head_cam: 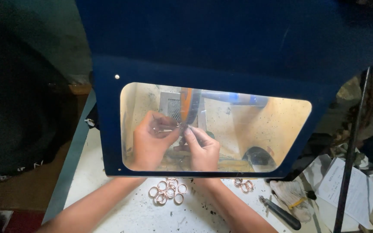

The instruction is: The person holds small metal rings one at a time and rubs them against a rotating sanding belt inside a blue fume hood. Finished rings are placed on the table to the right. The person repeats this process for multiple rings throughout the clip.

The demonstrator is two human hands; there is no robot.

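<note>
Behind blue shield — hands pinch ring.

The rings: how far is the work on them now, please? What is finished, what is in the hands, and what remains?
Two lots of copper rings lie on the white table: a big pile and a small pile. Which lot is finished cannot be told. In hand: behind the window, the left hand and right hand pinch a small piece, probably one ring, against the orange wheel. Pliers and a glove lie unused.
</note>
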